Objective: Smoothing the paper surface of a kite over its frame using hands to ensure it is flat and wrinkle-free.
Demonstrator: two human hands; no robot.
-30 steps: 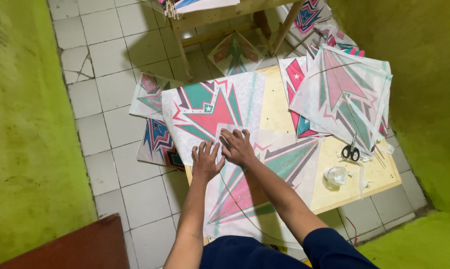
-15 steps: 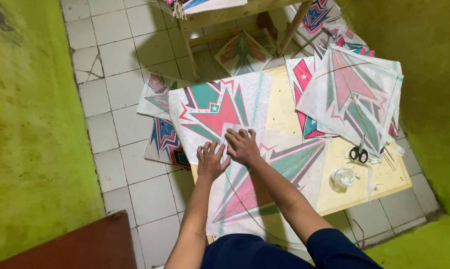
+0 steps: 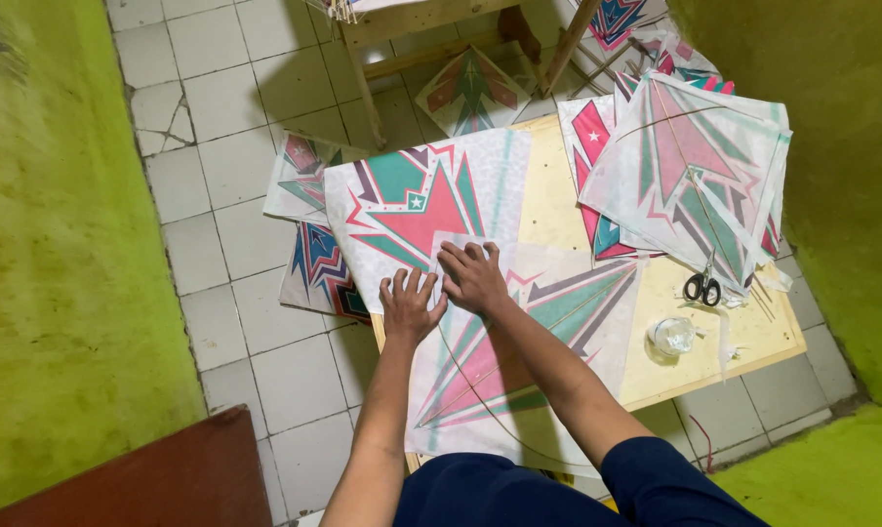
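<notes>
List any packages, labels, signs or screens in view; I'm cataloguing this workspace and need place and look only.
No labels, signs or screens show.
Clear plastic bag: crumpled, on the yellow table, below the black-handled scissors, right of the kite sheet that the left hand and right hand press.

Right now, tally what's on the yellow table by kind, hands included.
Hands pressing flat: 2, left hand and right hand
Kite under the hands: 1
Loose printed kite sheet: 1
Stack of finished kites: 1, sheets too overlapped to count
Scissors: 1
Clear plastic wad: 1
Total: 7
</notes>
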